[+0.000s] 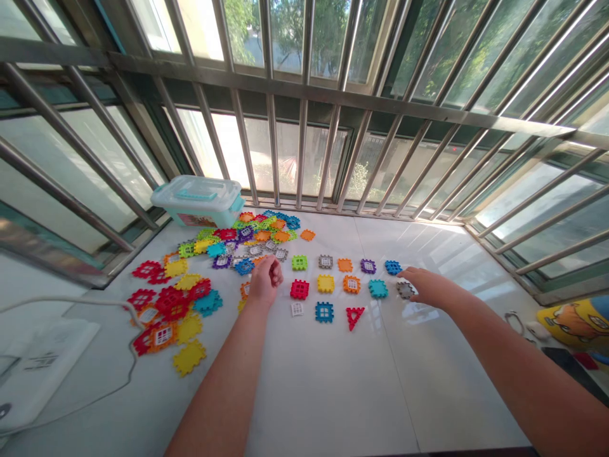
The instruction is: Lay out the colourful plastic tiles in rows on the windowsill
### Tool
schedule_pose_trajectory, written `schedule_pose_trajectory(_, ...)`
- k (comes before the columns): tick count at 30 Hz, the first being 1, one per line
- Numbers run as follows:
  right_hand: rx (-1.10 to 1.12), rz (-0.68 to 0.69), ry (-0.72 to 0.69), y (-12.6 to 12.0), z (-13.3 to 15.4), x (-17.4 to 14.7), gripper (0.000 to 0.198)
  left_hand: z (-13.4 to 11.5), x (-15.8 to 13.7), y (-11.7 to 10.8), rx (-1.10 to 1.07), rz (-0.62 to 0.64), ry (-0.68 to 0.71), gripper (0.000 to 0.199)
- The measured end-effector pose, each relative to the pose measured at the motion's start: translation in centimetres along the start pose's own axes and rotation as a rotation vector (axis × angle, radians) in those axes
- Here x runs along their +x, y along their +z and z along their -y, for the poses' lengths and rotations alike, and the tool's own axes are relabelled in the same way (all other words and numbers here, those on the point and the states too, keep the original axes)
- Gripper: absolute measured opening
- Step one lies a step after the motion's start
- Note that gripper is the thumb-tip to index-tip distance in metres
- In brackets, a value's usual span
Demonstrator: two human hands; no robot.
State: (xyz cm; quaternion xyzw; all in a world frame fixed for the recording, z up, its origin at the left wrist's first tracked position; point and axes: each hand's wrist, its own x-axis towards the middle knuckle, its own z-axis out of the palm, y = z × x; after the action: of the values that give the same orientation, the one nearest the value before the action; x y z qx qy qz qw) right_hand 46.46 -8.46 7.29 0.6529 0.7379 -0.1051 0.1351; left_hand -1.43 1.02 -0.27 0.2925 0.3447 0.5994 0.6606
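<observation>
Grey and toothed, the tile by the right hand lies flat on the white surface at the right end of the middle row. Roughly square, with sides that look about equal, it shows neither axis as clearly longer; it sits slightly askew, its right edge partly covered. The right hand reaches in from the right, fingers pointing left over the tile's far side, thumb near its right edge; I cannot tell whether that grip has closed on it. The left hand has its grip curled into a loose fist beside the pile, its palm hidden. Leftward from the grey tile run the teal tile, orange tile, yellow tile and red tile, the row's long axis going left to right. In front, the triangle tapers toward the person. The box stands behind the pile.
</observation>
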Motion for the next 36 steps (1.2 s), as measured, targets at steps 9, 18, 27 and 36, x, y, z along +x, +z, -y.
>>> schedule_pose_trajectory(9, 0.052, -0.126, -0.208, -3.2, 11.1, 2.5, 0.064, 0.0, 0.0, 0.0, 0.007, -0.013, -0.01, 0.033)
schedule_pose_trajectory(18, -0.022, -0.092, -0.23, -1.7, 14.9, 6.0, 0.072, 0.1, 0.1, 0.0, -0.015, -0.004, -0.001, 0.036)
schedule_pose_trajectory(27, -0.032, -0.055, -0.22, -2.0, 15.4, 6.1, 0.06, 0.0, 0.1, -0.1, -0.011, 0.009, 0.001, 0.036)
schedule_pose_trajectory(36, -0.06, -0.063, -0.266, -1.5, 15.9, 5.3, 0.053, 0.0, 0.0, 0.0, -0.014, 0.004, 0.004, 0.034)
